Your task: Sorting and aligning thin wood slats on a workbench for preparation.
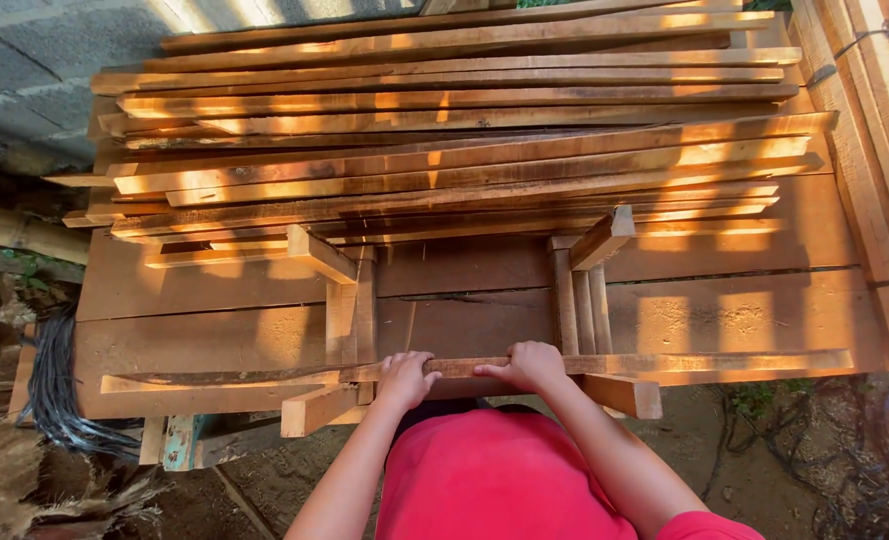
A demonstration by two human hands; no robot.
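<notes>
- Head view: both hands are gripping one long wooden strip (604, 364), lying left-to-right along the tabletop's (744, 315) near edge.
- Left hand (405, 377) and right hand (531, 365) are clamping it mid-length, side by side.

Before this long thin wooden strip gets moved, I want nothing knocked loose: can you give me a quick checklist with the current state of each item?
1. Left hand on the long thin wooden strip: ok, fingers curled over it.
2. Right hand on the strip: ok, beside the left.
3. Strip resting on the short wooden blocks: ok.
4. Strip balanced: cannot tell, both hands grip near mid-length.
5. Stack of long wooden slats apart from the strip: ok.
6. Stack stable: cannot tell, slats lie unevenly.
</notes>
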